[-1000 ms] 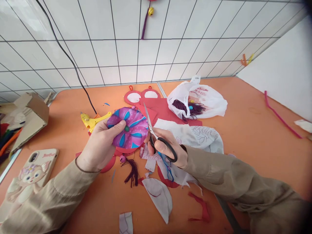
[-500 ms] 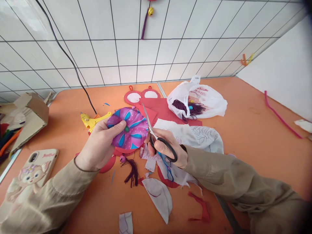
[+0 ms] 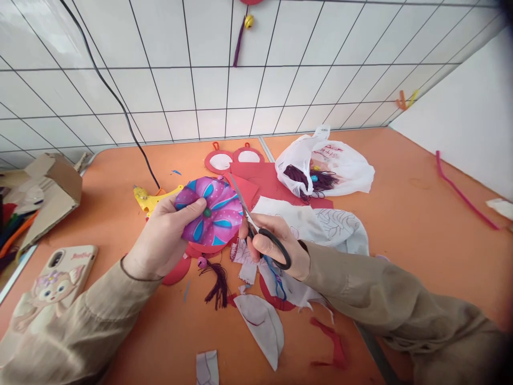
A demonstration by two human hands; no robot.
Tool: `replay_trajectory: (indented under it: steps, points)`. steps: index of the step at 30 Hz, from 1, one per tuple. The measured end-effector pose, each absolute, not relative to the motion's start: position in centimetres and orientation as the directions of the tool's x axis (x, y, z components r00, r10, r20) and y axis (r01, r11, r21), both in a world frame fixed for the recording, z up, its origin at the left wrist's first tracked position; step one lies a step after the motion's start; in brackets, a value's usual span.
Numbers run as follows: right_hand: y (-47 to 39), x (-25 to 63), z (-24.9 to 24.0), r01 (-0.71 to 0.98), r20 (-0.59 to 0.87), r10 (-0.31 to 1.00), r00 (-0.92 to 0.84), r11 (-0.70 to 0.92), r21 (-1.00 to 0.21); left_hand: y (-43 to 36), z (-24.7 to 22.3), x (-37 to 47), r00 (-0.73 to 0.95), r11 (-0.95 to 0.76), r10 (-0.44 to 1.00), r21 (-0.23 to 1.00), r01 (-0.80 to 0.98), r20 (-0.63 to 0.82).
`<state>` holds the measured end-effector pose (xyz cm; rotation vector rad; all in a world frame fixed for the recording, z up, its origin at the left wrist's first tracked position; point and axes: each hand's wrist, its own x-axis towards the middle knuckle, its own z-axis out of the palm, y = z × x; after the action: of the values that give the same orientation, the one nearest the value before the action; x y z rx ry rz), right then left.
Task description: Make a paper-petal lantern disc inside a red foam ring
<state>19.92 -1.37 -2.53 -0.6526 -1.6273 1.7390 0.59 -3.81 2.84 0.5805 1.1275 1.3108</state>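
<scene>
A round purple and blue disc (image 3: 218,211) with a green centre is pinched in my left hand (image 3: 160,238), the thumb lying on its face. My right hand (image 3: 276,243) has its fingers through the black handles of a pair of scissors (image 3: 248,215). The blades point up and left, beside the disc's right edge. Beneath the disc, a dark purple tassel (image 3: 217,286) with a pink bell (image 3: 202,262) hangs or lies on the orange table. Red pieces are partly hidden under the disc.
Behind my left hand is a yellow glue gun (image 3: 148,201). A white bag (image 3: 348,168) holds purple tassels. White cloth (image 3: 336,227), red sheet (image 3: 264,179) and scraps (image 3: 260,323) lie around. At left are a phone (image 3: 60,283) and a cardboard box (image 3: 56,187).
The disc and my left hand have shifted very slightly left. The scissors stay near the disc's right edge, and both hands keep their holds.
</scene>
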Motion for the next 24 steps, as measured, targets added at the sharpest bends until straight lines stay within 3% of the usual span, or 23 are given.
replay_trajectory:
  steps: [24]
  points:
    - [-1.7, 19.7, -2.6, -0.086, 0.045, 0.741, -0.67, -0.016, -0.996, -3.3, 3.3, -0.9, -0.038, 0.254, 0.957, 0.897, -0.362, -0.287]
